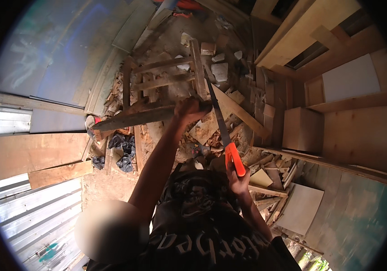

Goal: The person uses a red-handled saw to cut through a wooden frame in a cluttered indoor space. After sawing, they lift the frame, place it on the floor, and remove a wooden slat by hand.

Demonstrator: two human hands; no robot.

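My right hand (pixel 238 180) is closed round the orange handle of a handsaw (pixel 234 160). The saw's long dark blade points away from me, just right of the end of a wooden board (pixel 134 118). Whether its teeth touch the wood, I cannot tell. My left hand (pixel 190 109) is clamped over the right part of that board, close to the blade. The board lies across a rough wooden frame (pixel 164 82) made of several slats, which stands in front of me.
Wood scraps and debris cover the floor around the frame. Stone blocks (pixel 219 71) lie beyond it. A wooden cabinet (pixel 347 131) stands at the right, plywood sheets (pixel 40 156) at the left. A black plastic bag (pixel 125 151) lies left of my arm. A blurred patch hides the lower left.
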